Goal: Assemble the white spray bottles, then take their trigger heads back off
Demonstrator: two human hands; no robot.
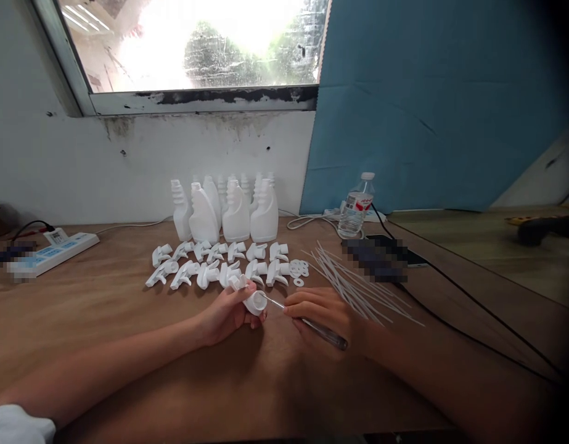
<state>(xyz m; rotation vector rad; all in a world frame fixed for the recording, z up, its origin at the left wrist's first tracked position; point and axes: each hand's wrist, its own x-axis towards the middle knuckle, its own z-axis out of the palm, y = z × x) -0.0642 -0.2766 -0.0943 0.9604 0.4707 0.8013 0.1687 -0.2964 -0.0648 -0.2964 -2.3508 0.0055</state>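
Observation:
My left hand (229,316) is closed around a white trigger spray head (256,303), its round collar opening turned toward my right hand. My right hand (323,314) grips a screwdriver (323,333) with a clear handle. The thin metal shaft points left, and its tip is at the collar's opening; how far it goes in I cannot tell. Just beyond my left hand, more white spray heads (217,251) lie in two rows. A small cluster of white ring washers (299,269) sits at the right end of these rows.
White spray bottles (237,213) without heads stand against the wall. Thin white tubes (353,287) lie fanned out on the right, near a water bottle (356,206), a dark phone (395,248) and black cables. A power strip (57,254) rests at the far left of the brown table (173,382).

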